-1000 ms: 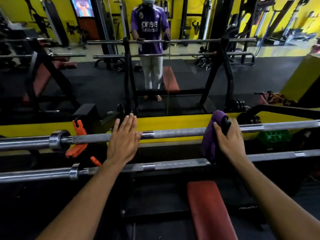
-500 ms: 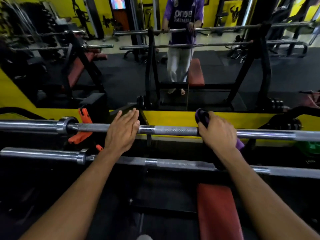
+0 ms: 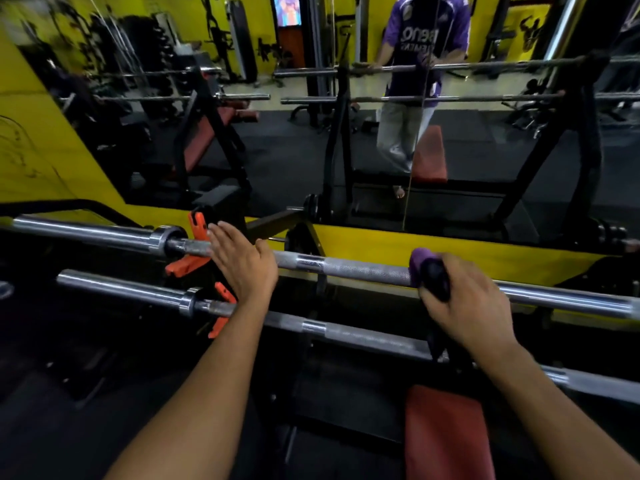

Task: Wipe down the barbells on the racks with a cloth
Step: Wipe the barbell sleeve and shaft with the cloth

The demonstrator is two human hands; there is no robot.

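Observation:
Two steel barbells lie across a rack in front of me. The upper barbell [image 3: 363, 270] runs from left to right, the lower barbell [image 3: 346, 332] sits nearer to me. My left hand [image 3: 244, 263] rests flat on the upper bar beside its left collar, fingers straight. My right hand [image 3: 465, 304] grips a purple cloth [image 3: 424, 265] wrapped round the upper bar right of its knurled middle. Part of the cloth is hidden under my fingers.
Orange clamp collars [image 3: 194, 244] sit on the rack beside the bars at the left. A red bench pad [image 3: 446, 434] lies below the bars. A mirror above a yellow ledge [image 3: 381, 242] reflects a person in a purple shirt [image 3: 420, 39] and more racks.
My right hand has slid the cloth left along the upper bar. My left hand stays flat on the bar near the collar. The view has turned left.

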